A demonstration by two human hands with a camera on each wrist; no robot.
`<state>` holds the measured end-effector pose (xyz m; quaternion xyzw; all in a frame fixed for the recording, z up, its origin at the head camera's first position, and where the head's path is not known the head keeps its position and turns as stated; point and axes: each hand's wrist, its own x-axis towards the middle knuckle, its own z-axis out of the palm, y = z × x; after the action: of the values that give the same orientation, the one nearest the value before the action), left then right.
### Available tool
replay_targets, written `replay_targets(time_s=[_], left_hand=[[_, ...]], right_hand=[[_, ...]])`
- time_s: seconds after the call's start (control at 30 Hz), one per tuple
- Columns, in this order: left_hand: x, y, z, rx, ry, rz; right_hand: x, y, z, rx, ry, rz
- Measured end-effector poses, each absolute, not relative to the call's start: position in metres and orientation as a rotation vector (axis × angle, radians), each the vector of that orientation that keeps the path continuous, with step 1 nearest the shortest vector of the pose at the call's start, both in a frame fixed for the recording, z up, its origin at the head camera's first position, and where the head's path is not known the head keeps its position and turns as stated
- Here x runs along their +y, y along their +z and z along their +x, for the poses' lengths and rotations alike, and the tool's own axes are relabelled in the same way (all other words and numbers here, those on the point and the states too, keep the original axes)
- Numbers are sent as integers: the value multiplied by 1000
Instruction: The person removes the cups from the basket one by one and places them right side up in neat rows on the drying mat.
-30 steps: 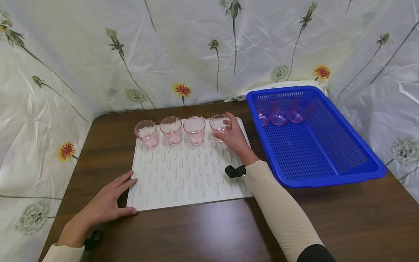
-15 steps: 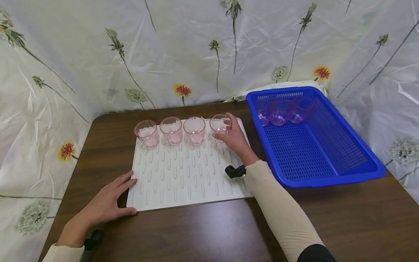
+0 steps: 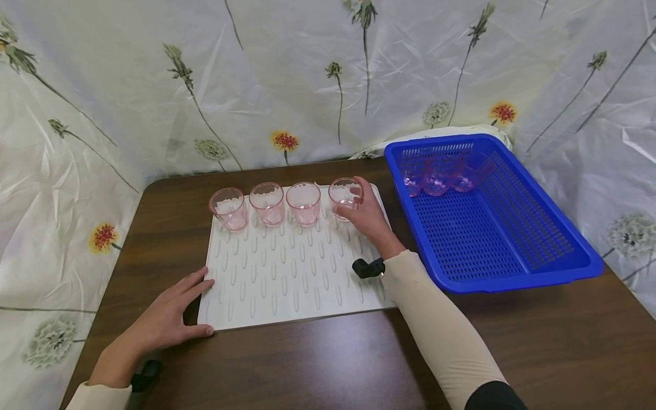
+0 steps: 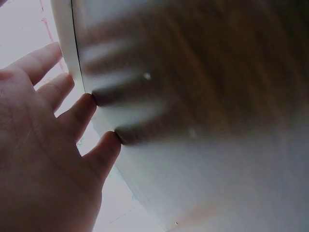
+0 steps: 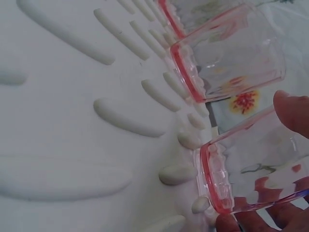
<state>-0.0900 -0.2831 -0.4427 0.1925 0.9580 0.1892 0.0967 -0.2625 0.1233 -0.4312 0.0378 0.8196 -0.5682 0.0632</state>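
Observation:
A row of pink glass cups stands along the far edge of a white ridged mat. My right hand grips the rightmost cup, thumb on the near side and fingers round its right side. In the right wrist view that cup stands upright with its base on the mat. To its left come a second cup, a third cup and, at the far left, another cup. My left hand lies with spread fingers at the mat's left edge, fingertips touching it.
A blue plastic basket sits at the right of the brown table, with several pink cups in its far left corner. Flowered cloth hangs behind and at both sides.

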Motion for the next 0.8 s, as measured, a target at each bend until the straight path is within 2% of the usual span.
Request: replay_targets(time_s=[0.8], left_hand=[[-284, -442, -90, 2825, 583, 564]], right_hand=[[123, -428, -259, 2521, -1679, 52]])
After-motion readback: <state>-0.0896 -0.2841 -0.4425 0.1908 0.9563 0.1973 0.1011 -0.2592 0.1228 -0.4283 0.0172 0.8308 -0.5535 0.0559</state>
